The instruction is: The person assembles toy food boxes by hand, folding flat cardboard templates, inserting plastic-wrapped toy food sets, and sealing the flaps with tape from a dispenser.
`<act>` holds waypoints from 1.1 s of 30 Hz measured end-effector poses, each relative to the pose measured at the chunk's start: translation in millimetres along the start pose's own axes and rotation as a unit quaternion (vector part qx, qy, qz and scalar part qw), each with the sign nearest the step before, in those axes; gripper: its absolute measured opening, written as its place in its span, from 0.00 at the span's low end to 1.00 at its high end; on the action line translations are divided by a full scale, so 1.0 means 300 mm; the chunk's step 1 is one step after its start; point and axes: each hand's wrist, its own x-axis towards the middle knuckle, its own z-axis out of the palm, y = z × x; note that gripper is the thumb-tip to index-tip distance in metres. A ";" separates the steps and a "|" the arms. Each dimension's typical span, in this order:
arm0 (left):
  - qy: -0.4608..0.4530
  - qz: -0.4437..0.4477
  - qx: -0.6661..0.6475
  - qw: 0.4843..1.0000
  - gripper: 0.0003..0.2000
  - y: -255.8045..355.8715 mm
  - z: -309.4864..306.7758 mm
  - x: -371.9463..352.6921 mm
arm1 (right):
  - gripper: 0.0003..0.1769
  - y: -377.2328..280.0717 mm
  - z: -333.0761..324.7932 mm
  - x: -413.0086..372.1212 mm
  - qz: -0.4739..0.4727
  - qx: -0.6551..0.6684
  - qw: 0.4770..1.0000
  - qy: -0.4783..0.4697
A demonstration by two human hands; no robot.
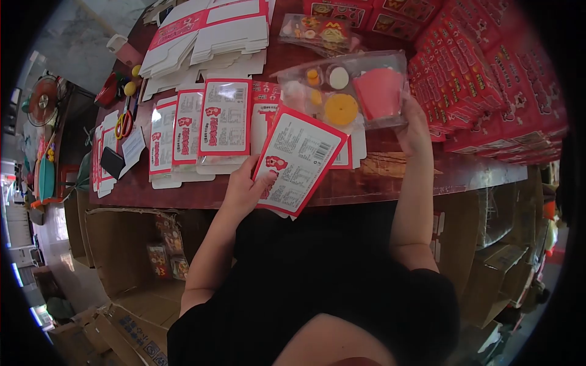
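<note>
Fingers wrapped over its lower left edge, my left hand [240, 190] is closed on a red-bordered white carton [302, 160] with a barcode and small print. The carton tilts above the table's front edge. My right hand [416, 129] grips the right end of a clear plastic pack [293, 75] of toy food. Inside the pack show a pink fry-box shape [379, 94], a yellow ridged disc [341, 109] and a white round piece [338, 77]. The pack's lower left side overlaps the top of the carton in this view.
Similar cartons [224, 116] lie overlapping on the red table [201, 194], with flat white card stacks [232, 33] behind. Filled red boxes [455, 73] are piled at right. Scissors [124, 124] and a dark phone-like slab [112, 162] lie left. An open cardboard box [116, 244] stands below.
</note>
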 end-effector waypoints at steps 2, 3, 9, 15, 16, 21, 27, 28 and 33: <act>0.011 0.002 -0.024 1.000 0.21 -0.005 0.015 0.001 | 0.38 -0.019 0.079 -0.017 0.025 0.326 0.938 -0.114; 0.017 0.002 -0.037 0.999 0.21 -0.004 0.023 0.000 | 0.40 0.014 0.096 -0.016 -0.005 0.344 0.928 -0.142; 0.025 0.029 -0.056 0.998 0.17 -0.021 0.042 -0.004 | 0.29 0.154 0.181 0.020 -0.075 0.110 0.988 0.076; -0.025 0.033 -0.080 0.996 0.14 -0.030 -0.066 -0.004 | 0.26 0.035 0.080 0.089 -0.022 -0.055 0.998 -0.015; -0.034 0.030 -0.068 0.997 0.15 -0.029 -0.062 -0.005 | 0.27 0.026 0.085 0.090 -0.008 -0.099 0.994 -0.046; -0.028 0.036 -0.065 0.997 0.16 -0.036 -0.027 -0.003 | 0.26 -0.044 0.254 0.088 -0.093 -0.077 0.993 -0.011; -0.021 0.030 -0.079 0.996 0.17 -0.030 -0.059 -0.004 | 0.18 0.007 0.216 0.172 -0.072 -0.166 0.983 -0.039; -0.010 0.036 -0.078 0.996 0.18 -0.024 -0.067 0.002 | 0.20 0.031 0.244 0.159 -0.120 -0.255 0.951 -0.129; 0.063 -0.012 -0.029 0.998 0.18 -0.022 -0.152 0.076 | 0.28 0.141 0.314 0.089 -0.166 -0.358 0.909 -0.132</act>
